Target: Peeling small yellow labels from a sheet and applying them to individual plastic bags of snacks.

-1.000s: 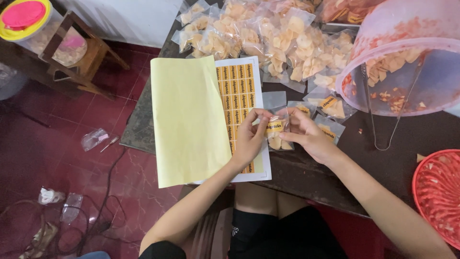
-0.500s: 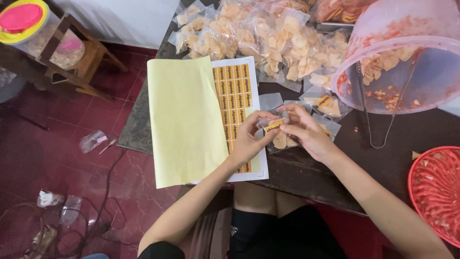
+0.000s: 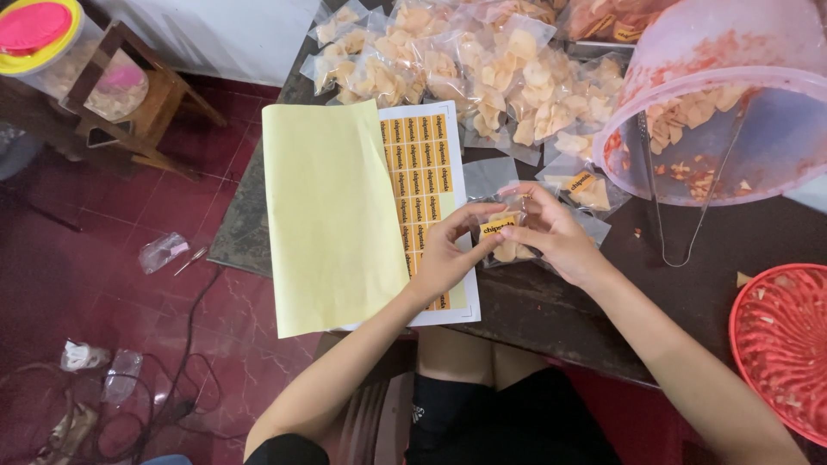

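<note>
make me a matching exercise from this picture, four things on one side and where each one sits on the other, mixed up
Things:
1. sticker sheet
2. red basket
3. metal tongs
4. small chip bag

Places:
A. at the table's right edge
B. held between the left hand and right hand
C. under the folded-back yellow backing paper
D. leaning out of the tipped pink tub

Pairs: 1-C, 2-A, 3-D, 4-B

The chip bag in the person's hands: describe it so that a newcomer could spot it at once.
Start at the sticker sheet beside the yellow backing paper on the dark table. Just right of it, the left hand and right hand meet on a small clear chip bag. Unlike the heaped bags, it is pinched between fingers.
</note>
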